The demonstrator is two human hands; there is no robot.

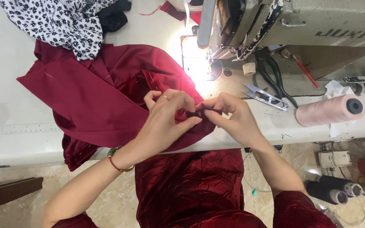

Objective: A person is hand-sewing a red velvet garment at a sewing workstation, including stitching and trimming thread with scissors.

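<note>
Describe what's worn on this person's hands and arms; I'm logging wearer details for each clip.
Both forearms are bare, with no sleeves in view. The left hand has a thin ring on one finger, and its wrist carries a slim red cord bracelet beside a green beaded one. The right hand shows no jewellery.

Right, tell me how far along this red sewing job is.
Done: hard to tell; no finished seam is clear on the dark red fabric. In hand: the left hand and right hand pinch one edge of it together, short of the sewing machine needle. Left: that edge is not under the needle yet; the thread snips lie untouched beside the pink thread cone.
</note>
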